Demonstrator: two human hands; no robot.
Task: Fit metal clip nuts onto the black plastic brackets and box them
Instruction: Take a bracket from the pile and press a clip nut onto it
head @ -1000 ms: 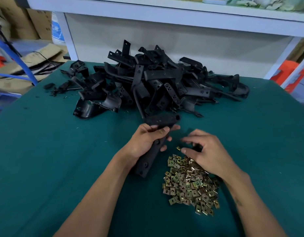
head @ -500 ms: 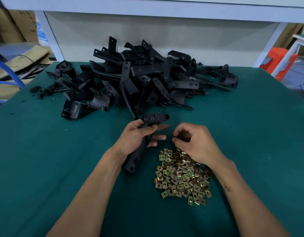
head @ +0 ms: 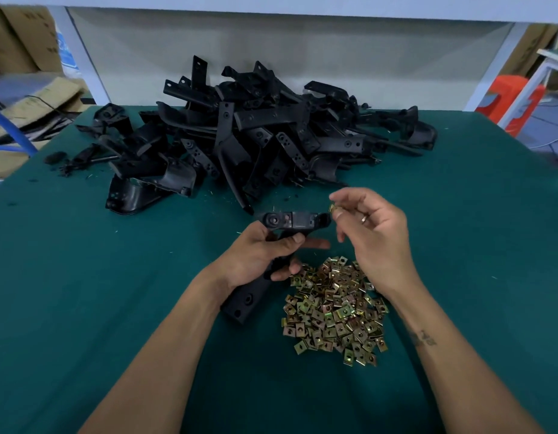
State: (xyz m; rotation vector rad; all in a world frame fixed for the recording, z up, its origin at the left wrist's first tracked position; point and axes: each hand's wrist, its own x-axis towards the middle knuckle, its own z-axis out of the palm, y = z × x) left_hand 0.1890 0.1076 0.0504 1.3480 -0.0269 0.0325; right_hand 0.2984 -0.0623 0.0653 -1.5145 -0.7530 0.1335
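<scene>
While your left hand [head: 255, 255] grips the black bracket [head: 273, 249] around its middle, with the head end raised above the green mat [head: 83, 308], your right hand [head: 373, 233] pinches a single clip nut [head: 332, 208] between thumb and forefinger, just beside the right tip of the bracket's head. The nut is not yet on the plastic.

To seat it well, turn the nut so its open mouth faces the bracket's edge, line its hole up with the hole in the tab, and slide it on straight; I judge that a tilted start would likely jam or spring off. Keep the left grip firm and the head steady so the push has something to work against.

That bracket looks like matte moulded plastic, a long flat arm with round holes and a crosswise head with a circular boss. Each nut is a small folded square of yellowish plated metal, shiny and thin. Loose nuts [head: 334, 308] lie heaped just below your right wrist, and unfitted brackets [head: 255, 133] are piled at the far side of the mat. No box shows.
</scene>
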